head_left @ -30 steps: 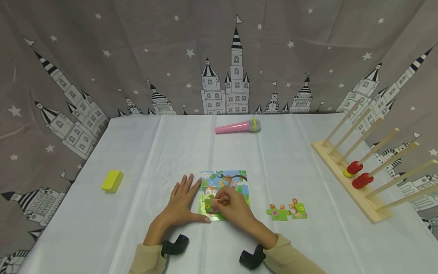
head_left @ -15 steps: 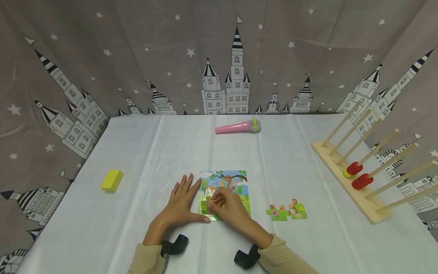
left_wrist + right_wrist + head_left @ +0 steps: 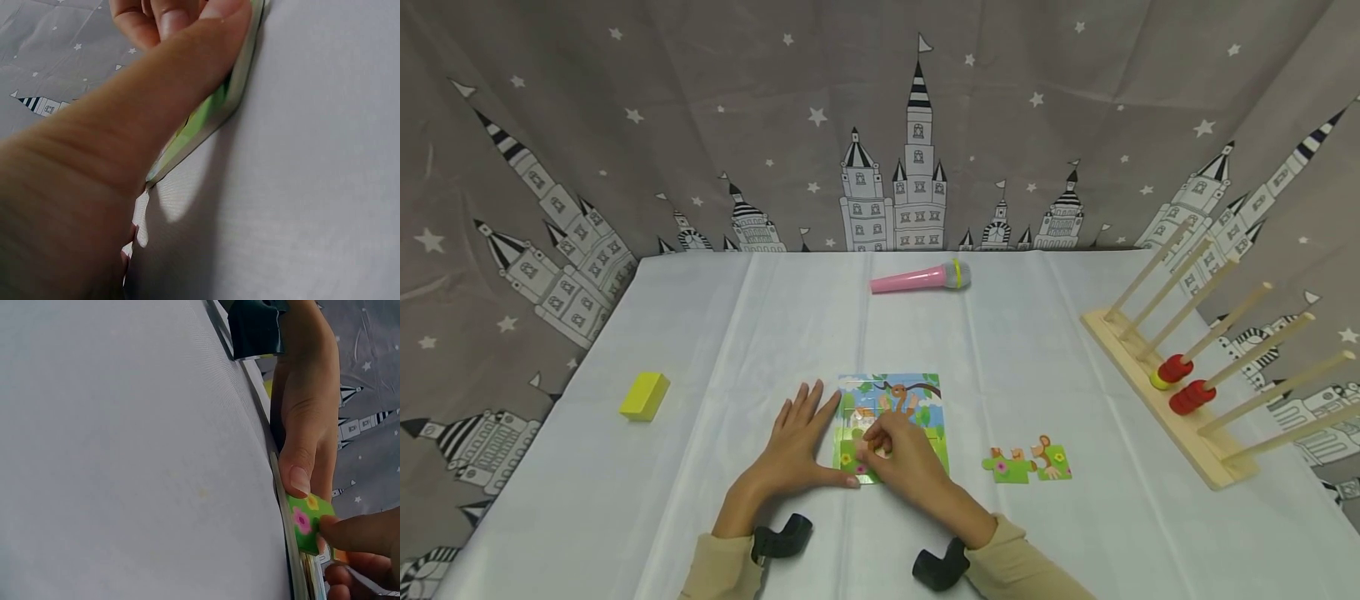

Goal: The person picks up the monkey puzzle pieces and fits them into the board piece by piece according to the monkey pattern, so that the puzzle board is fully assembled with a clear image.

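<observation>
A square picture puzzle board (image 3: 943,440) showing a monkey on a branch lies in front of me. My left hand (image 3: 797,446) lies with spread fingers along the board's left side, its thumb at the lower left corner. Over the lower part of the board, my right hand (image 3: 910,462) pinches a green puzzle piece (image 3: 304,520) between thumb and fingers. Pink and yellow flowers show on that piece, which sits at the board's lower left. In the right wrist view, the left thumb (image 3: 300,465) reaches the piece's edge. My right fingers hide the board's middle.
Two loose puzzle pieces, one with a pink flower (image 3: 1009,468) and one with a yellow flower (image 3: 1055,462), lie to the right. A pink toy microphone (image 3: 917,278) is behind, a yellow block (image 3: 645,397) at left, and a wooden peg abacus (image 3: 1165,396) at right.
My right hand has shifted slightly left, bringing the flowered piece from over the board down to its lower left corner. My left hand has stayed in place.
</observation>
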